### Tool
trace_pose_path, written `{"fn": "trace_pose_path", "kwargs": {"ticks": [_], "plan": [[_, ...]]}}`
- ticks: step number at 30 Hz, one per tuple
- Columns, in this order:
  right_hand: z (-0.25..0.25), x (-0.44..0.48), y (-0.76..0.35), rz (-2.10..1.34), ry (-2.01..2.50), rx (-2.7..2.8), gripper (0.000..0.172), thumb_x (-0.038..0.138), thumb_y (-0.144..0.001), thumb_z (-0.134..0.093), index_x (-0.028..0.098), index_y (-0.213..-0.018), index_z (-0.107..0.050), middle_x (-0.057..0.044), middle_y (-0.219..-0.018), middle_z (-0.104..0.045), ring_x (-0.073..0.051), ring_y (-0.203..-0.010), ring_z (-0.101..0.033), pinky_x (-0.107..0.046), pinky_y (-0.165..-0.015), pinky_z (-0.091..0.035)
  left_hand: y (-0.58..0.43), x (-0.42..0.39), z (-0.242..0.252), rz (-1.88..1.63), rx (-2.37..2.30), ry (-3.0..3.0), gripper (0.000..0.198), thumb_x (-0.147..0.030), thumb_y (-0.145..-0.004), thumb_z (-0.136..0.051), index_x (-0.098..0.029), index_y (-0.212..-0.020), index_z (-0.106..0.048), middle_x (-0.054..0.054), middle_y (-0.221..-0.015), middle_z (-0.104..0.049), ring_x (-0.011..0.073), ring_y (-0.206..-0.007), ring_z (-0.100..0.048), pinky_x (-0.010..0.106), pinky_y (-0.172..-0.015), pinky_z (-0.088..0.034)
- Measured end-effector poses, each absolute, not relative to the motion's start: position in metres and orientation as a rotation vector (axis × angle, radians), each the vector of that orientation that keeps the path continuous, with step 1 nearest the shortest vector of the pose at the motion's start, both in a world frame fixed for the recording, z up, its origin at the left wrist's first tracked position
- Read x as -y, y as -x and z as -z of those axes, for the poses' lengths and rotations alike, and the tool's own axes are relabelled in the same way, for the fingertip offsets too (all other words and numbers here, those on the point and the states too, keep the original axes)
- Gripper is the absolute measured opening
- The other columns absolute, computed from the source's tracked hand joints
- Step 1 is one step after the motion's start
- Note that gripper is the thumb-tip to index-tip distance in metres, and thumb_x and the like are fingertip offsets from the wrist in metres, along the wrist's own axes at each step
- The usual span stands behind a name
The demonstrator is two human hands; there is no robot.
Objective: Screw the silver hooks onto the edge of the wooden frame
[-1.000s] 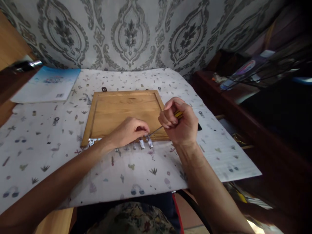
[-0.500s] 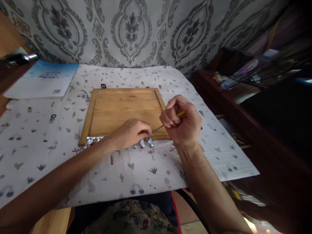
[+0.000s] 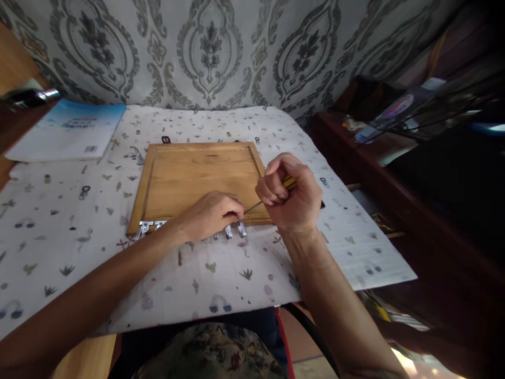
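A wooden cabinet door [image 3: 197, 173] lies flat on the patterned tablecloth, its near edge lined with several metal hinges [image 3: 241, 228]. My right hand [image 3: 294, 195] is closed around the yellow-and-black handle of a screwdriver [image 3: 253, 207]. The thin shaft slopes down and left to the fingertips of my left hand [image 3: 215, 213]. Those fingers are pinched together by the rightmost hinge, over the door's near edge; what lies between them is hidden. My left wrist and hand cover part of the hinge row. Two hinges [image 3: 145, 227] show at the door's near left corner.
A loose metal hinge [image 3: 137, 155] lies left of the door. The blue and white book [image 3: 67, 131] is at the table's far left. On the right, a dark red ledge [image 3: 355, 152] carries a plastic bottle [image 3: 398, 110] and cables. A patterned curtain [image 3: 209, 52] hangs behind.
The whole view has shifted slightly. Both hands keep nearly the same pose, with the screwdriver still angled to the left fingertips at the right-hand hinge.
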State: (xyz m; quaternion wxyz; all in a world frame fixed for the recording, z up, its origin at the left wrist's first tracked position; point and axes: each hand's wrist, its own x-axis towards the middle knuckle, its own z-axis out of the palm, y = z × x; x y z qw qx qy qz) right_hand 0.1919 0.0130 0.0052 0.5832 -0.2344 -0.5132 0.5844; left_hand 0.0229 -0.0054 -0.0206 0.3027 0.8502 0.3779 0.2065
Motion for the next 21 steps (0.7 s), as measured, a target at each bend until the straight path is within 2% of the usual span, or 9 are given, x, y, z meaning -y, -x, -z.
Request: {"fn": "trace_pose_path", "kwargs": {"ticks": [10,21], "plan": [[-0.0036,-0.0137,-0.1923,-1.369,0.500,1.208,0.025,0.039,-0.090,-0.060,0.021,-0.072,-0.061,0.012,-0.042,-0.026,-0.006,-0.036,-0.013,-0.022,-0.037,-0.019,-0.0229,0.0058,0.0212,-0.536,-1.034,-2.196,0.014,-0.008,-0.089,-0.063,-0.014,-0.083,-0.074,0.001,-0.078,-0.070,0.0089,-0.070,-0.059,0.022,-0.069,-0.041],[-0.0048,-0.0123,-0.1910,-1.371,0.485,1.195,0.025,0.037,-0.090,-0.060,0.020,-0.071,-0.062,0.012,-0.042,-0.026,-0.006,-0.036,-0.014,-0.022,-0.037,-0.018,-0.0242,0.0040,0.0200,-0.569,-0.954,-2.184,0.014,-0.006,-0.089,-0.065,-0.012,-0.080,-0.074,0.000,-0.076,-0.070,0.0073,-0.069,-0.059,0.020,-0.068,-0.042]]}}
